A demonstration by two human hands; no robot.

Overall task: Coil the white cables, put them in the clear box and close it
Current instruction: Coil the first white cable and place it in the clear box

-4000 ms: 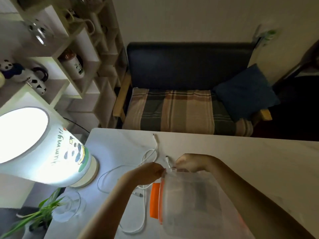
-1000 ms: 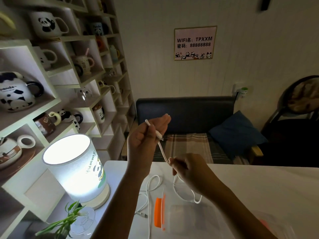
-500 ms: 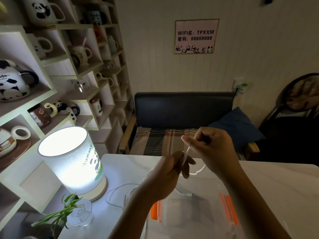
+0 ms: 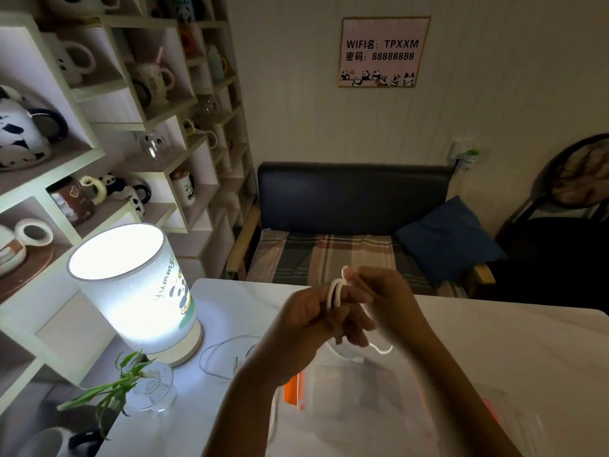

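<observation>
table [image 4: 494, 341]: lower frame, carries all | clear box [image 4: 362, 390]: bottom centre, ready below hands | left hand [image 4: 309, 316]: centre, pinches cable loops to keep coil | right hand [image 4: 385, 301]: pinches cable [image 4: 333, 293], winding | second cable [image 4: 214, 354]: loose beside lamp [image 4: 138, 291]

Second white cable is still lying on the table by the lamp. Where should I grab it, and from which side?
Judging from this view, take the loose cable at its free plug end, which lies near the left forearm. Come straight down from above with the left hand: it lies flat, and the lamp crowds its left side.
</observation>
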